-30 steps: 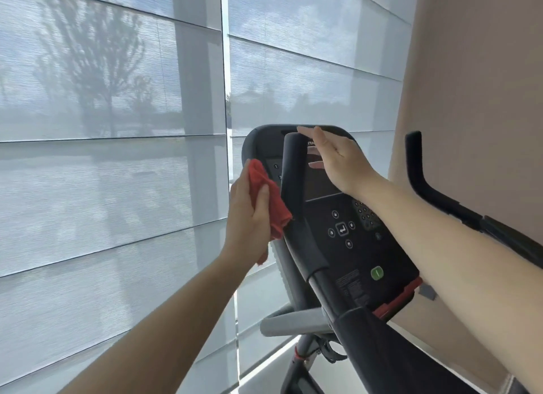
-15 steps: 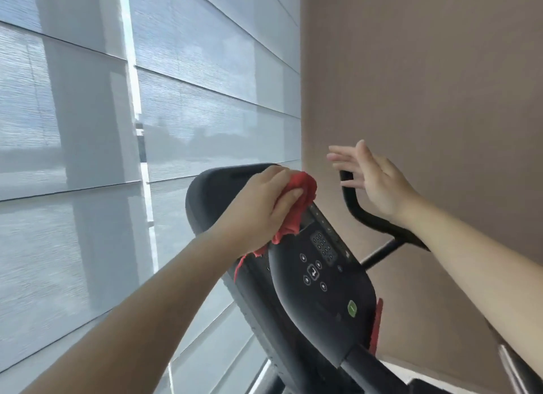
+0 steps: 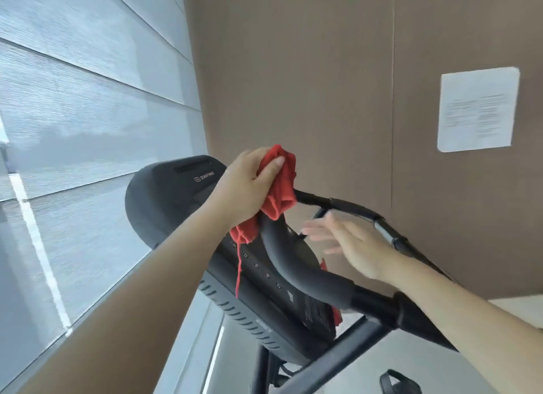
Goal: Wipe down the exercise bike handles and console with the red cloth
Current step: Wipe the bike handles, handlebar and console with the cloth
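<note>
**Cloth on handle tip**

Left hand (image 3: 245, 186) clamps the bunched red cloth (image 3: 283, 196) over the near handle (image 3: 296, 271) tip, likely for rubbing pressure. Console (image 3: 164, 199) lies at 8 o'clock of the cloth. Right hand (image 3: 355, 246), at 4 o'clock, blurred, fingers straight, holds nothing.

The whole left side of my view, 9 to 11 o'clock, is grey blinds (image 3: 73, 114): horizontal bands, woven texture, daylight coming through. There's a thin bright gap (image 3: 38, 246) running down them at about 8 o'clock. From 12 round to 3 it's just plain brown wall (image 3: 293, 84) with a thin vertical seam (image 3: 392, 99) up it. A white paper (image 3: 477, 111) is stuck on the wall at 2 o'clock, two columns of print, too blurry for me to read. A bit of pale floor (image 3: 514, 305) shows at 4 o'clock, under the wall.
</note>
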`<state>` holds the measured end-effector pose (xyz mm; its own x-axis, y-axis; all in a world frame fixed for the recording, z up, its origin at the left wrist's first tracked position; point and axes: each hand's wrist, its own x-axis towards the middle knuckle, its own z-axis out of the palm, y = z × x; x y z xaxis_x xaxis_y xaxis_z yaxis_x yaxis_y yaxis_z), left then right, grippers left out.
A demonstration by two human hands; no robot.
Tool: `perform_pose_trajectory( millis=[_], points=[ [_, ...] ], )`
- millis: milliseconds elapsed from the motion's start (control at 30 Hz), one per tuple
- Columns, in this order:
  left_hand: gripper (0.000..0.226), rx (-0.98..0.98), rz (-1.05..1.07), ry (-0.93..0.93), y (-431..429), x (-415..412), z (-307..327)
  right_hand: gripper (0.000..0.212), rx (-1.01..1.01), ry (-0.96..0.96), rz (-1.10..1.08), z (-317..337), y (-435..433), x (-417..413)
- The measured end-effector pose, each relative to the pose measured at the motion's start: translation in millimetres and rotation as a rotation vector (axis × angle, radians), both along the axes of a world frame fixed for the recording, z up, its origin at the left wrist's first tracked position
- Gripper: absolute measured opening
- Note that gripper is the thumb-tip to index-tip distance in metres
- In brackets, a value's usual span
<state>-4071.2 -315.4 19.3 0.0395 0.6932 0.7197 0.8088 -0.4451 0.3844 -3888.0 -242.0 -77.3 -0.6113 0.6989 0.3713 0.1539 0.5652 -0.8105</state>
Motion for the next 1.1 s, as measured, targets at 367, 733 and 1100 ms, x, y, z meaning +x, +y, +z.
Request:
perform_pose_trajectory(
  millis=[367,733,1100],
  points=[
    [0.024,0.314,0.178,0.038,-9,16,-16,0.058,0.134,-0.154,-0.195,-29,-36,54],
    [0.022,0.269,0.115,0.125,-28,64,-21,0.059,0.064,-0.054,-0.262,-20,-37,111],
    [0.048,-0.21,0.12,0.56,-22,142,-134,0.053,-0.008,-0.015,-0.26,-29,-50,162]
  ],
)
